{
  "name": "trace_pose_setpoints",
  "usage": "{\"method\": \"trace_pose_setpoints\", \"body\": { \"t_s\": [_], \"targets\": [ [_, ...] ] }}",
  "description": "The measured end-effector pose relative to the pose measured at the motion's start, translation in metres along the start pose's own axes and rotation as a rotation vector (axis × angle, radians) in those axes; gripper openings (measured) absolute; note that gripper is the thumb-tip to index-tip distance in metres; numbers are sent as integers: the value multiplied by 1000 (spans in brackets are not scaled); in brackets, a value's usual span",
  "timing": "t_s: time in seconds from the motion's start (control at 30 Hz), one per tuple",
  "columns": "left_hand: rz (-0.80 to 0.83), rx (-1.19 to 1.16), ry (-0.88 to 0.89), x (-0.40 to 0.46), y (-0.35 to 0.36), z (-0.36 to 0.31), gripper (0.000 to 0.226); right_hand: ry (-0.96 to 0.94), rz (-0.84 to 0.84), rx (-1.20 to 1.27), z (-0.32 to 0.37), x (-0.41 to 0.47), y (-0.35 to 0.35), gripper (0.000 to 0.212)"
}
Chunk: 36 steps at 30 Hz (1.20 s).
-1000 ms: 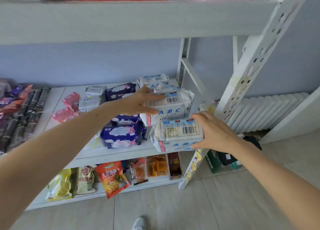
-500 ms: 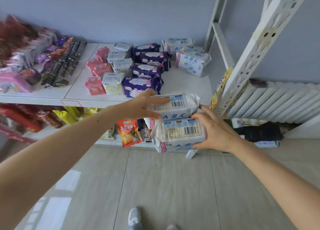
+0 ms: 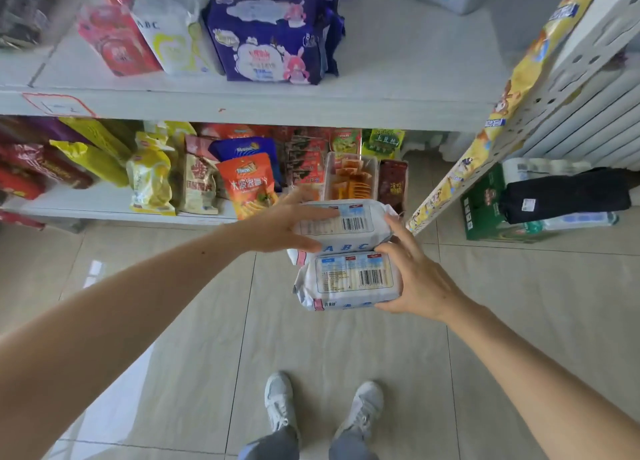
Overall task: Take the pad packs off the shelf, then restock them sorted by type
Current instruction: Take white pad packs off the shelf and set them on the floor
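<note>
From the head view, the person stands facing the shelf (image 3: 311,110) and looks down past it to the floor (image 3: 194,321), both arms stretched forward with a white pad pack in each hand. The left hand (image 3: 277,226) grips the upper pack (image 3: 349,222) from its left end, fingers lying across the barcode face and the thumb curled under the near edge, so the pack sits to the right of the palm and sticks out past the fingertips. The right hand (image 3: 420,279) grips the lower pack (image 3: 349,279) from its right end, thumb at the top corner and fingers wrapped below, so that pack lies to the left of the palm. The two packs touch, one stacked just above the other, both held out over the floor in front of the lower shelf of snack bags (image 3: 247,182) and clear of the shelf edge. Holding them label-up and together probably lets the matching blue "ABC" print be compared, which fits the sorting; they look like the same type. Each grip is from an end only, so the soft wrappers could sag or slip if squeezed unevenly. On the shelf above, more pads are waiting: a purple pack (image 3: 273,40), a white-and-yellow pack (image 3: 173,34) just left of it, and a red pack (image 3: 114,42) beside that. My guess is that removal is partly done.
</note>
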<state>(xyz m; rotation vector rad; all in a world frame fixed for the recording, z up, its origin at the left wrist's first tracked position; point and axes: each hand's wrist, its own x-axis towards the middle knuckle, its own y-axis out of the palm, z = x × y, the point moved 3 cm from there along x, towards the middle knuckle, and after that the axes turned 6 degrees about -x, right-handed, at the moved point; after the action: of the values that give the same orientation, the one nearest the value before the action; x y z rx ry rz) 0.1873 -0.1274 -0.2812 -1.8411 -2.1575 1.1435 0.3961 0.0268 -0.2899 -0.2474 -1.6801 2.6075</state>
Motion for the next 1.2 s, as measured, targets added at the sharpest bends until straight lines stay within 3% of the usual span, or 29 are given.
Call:
{"method": "trace_pose_setpoints", "body": {
  "t_s": [0.3,0.63,0.87,1.2],
  "targets": [
    [17,-21,-64,126,161,179,63,15,76,-14,-132,32,233,90],
    [-27,-1,-63,263,299,363,64,55,34,-7,-260,83,452,91],
    [-76,7,-15,339,326,422,76,74,-25,-9,-319,123,518,89],
    [-121,-137,12,358,341,428,77,151,-27,-116,-338,135,530,108]
  ]
}}
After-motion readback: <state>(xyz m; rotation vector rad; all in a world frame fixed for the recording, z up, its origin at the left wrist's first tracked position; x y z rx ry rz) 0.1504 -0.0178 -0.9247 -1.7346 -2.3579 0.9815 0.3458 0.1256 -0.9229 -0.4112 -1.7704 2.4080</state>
